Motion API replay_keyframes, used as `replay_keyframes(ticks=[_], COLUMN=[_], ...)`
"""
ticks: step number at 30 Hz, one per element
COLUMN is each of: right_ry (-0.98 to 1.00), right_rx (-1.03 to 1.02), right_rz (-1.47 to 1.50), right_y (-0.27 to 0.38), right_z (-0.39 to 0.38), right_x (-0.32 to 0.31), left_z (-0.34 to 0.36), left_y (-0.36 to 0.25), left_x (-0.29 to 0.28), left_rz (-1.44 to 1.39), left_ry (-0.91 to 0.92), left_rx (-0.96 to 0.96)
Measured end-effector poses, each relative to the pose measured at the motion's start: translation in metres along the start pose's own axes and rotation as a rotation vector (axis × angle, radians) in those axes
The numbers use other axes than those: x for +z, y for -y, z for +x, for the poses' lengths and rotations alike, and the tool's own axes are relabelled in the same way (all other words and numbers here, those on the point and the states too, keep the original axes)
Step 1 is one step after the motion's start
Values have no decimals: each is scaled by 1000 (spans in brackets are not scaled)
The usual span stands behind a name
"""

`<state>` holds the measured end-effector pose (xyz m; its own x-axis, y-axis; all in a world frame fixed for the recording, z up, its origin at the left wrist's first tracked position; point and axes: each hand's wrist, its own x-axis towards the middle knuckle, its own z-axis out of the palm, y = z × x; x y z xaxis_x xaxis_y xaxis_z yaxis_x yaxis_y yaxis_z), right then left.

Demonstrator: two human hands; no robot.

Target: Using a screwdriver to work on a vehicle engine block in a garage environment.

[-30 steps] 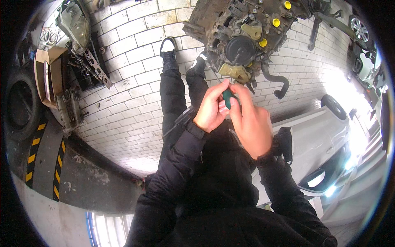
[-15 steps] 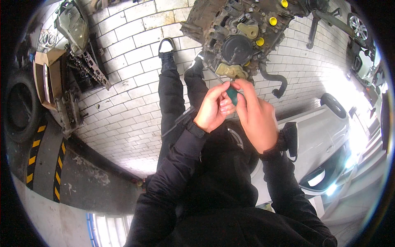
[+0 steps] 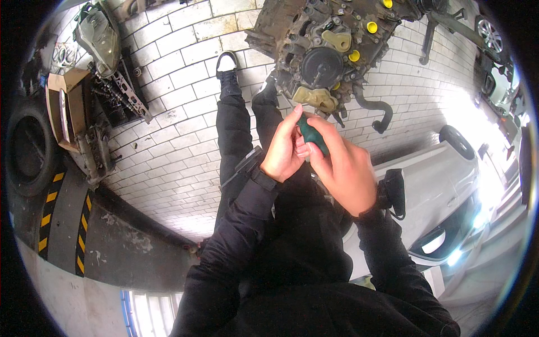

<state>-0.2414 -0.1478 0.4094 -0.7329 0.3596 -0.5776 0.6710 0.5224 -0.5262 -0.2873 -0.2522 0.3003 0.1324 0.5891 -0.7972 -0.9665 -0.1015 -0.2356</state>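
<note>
Both hands meet in the middle of the view, just below a dirty engine [image 3: 292,62]. Between them is a dark green, elongated, smooth thing [image 3: 313,135], rounded like a tool handle; its ends are partly hidden by fingers. My right hand [image 3: 345,163] grips it with thumb and fingers from the right. My left hand [image 3: 283,149] is closed against its left side, fingers curled and thumb pointing up near its top. A beige cover part [image 3: 315,99] on the engine lies just beyond my fingertips, with a round black cover [image 3: 321,67] farther up.
Yellow caps [image 3: 371,27] plug engine openings, and a curved black hose [image 3: 375,109] sticks out right. At left are a headlight [image 3: 98,42], an open cardboard box [image 3: 56,112] and a tire [image 3: 28,149]. A white car [image 3: 426,182] stands at right. White tiles [image 3: 174,132] cover the floor.
Both hands have drawn slightly left with the green thing, which has tilted and shows more of its length. The left thumb now points more upward.
</note>
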Motion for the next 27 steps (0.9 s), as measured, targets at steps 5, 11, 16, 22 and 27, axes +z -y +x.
replay_keyframes(ticks=[5,11,16,22,27], right_ry=[48,-87,0,-101,2], right_rx=[122,-79,57,7,-163], right_rz=[31,-112,-39,-31,-97], right_y=[6,5,-4,7,2], right_z=[1,-1,-2,2,2], right_x=[2,-8,0,-5,-9], left_z=[8,5,5,-1,-4], left_y=[4,-3,-4,-12,-15], left_x=[-15,-7,-19,-15,-1], left_rz=[-71,94,-158,-16,39], left_ry=[58,31,260,87,24], left_rx=[-26,-60,-172,-110,-59])
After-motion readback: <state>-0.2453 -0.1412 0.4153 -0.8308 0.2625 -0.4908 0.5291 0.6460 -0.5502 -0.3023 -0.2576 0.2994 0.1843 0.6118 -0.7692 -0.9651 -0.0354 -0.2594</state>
